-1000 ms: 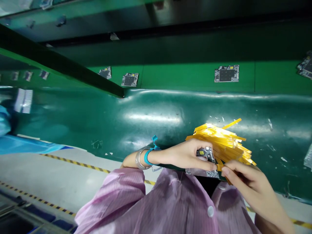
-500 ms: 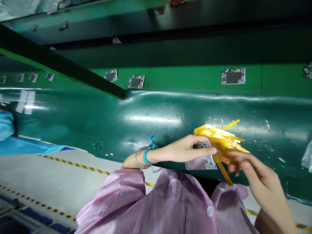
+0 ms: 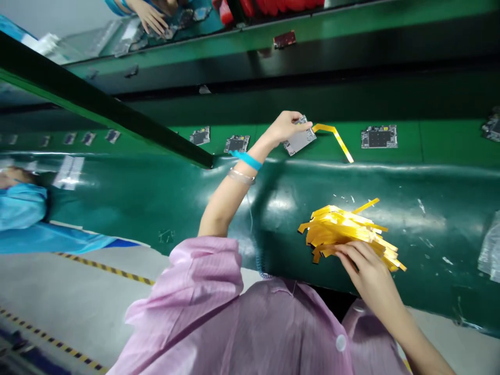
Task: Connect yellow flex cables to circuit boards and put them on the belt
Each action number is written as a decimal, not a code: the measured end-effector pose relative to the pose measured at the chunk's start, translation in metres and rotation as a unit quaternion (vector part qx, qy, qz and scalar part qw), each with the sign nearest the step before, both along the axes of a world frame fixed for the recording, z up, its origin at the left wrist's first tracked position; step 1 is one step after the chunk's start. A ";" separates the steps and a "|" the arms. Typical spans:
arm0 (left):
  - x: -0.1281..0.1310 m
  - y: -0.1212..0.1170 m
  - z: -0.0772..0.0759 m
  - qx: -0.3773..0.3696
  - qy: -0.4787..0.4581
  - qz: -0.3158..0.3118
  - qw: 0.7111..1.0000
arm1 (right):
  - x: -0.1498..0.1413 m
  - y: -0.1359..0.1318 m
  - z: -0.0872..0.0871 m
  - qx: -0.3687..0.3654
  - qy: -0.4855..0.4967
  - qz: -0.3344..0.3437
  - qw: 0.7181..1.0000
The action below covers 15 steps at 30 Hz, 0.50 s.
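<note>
Over the green belt, my left hand point(image 3: 291, 126) grips a circuit board point(image 3: 300, 143) by its upper edge, thumb on top. From the board's right side a bent yellow flex cable point(image 3: 335, 136) sticks out, its far end hanging toward the belt's near edge. On the green bench mat a pile of yellow flex cables point(image 3: 332, 221) lies in a loose heap. At the pile's near side my right hand point(image 3: 363, 265) has its fingertips pinched on a flex cable; how firmly it holds is hard to see.
Several circuit boards point(image 3: 378, 137) lie along the green belt point(image 3: 332, 117). A dark green post point(image 3: 117, 107) slants across the left. Blue-sleeved people work at the far left and beyond the belt. Clear plastic bags point(image 3: 491, 250) lie at the right edge.
My left hand has moved from beside the cable pile up and away to the belt, taking the board with it. My right hand has shifted left along the pile's near side.
</note>
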State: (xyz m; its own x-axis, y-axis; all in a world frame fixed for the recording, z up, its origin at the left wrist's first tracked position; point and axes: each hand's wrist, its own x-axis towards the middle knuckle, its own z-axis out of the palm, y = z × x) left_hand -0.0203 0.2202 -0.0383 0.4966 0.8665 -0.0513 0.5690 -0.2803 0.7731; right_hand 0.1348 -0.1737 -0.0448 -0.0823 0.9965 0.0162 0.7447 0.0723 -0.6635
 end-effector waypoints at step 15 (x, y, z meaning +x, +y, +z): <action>-0.106 0.018 -0.010 0.170 0.233 0.067 0.955 | -0.021 0.088 -0.028 0.078 -0.003 0.080 0.994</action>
State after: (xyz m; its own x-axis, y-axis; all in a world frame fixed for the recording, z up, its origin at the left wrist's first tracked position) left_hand -0.1268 0.2385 -0.0487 0.3712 0.9269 0.0556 0.8777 -0.3698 0.3047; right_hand 0.1142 -0.0858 -0.0733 -0.2400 0.9562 0.1676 0.7198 0.2911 -0.6302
